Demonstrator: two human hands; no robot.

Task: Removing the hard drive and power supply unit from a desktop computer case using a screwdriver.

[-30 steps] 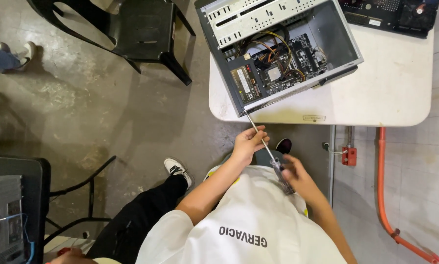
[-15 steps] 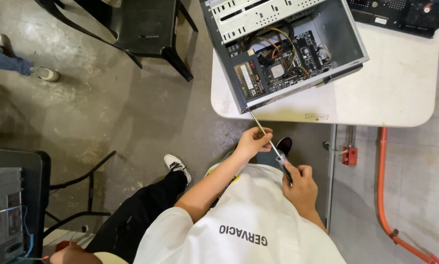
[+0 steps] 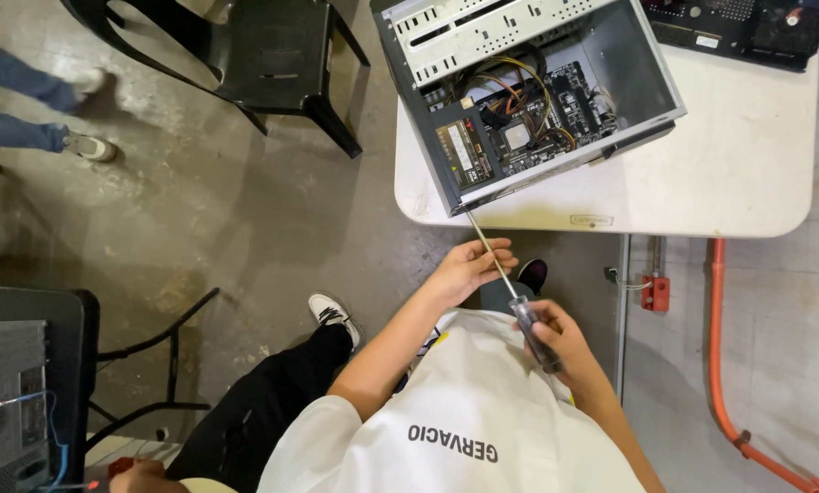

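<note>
Head view: right hand (image 3: pixel 555 333) is clenching the screwdriver (image 3: pixel 510 288) handle, left hand (image 3: pixel 469 269) steadying its shaft, tip pointing away toward the open computer case (image 3: pixel 528 100) on the desk (image 3: pixel 747 183).

Hidden, cropped and unreadable parts of the head view

The top of the open computer case (image 3: pixel 528 91) is cut off by the upper edge, and its small board components cannot be told apart. The dark device (image 3: pixel 738 32) at the table's far corner is cropped as well. The screwdriver (image 3: pixel 510 288) handle is largely covered by the right hand (image 3: pixel 555 338), and part of its shaft by the left hand (image 3: pixel 469 269). Only the legs of a passer-by (image 3: pixel 26 110) are seen at the left edge. The black chair (image 3: pixel 263 64) is cut at the top.
</note>
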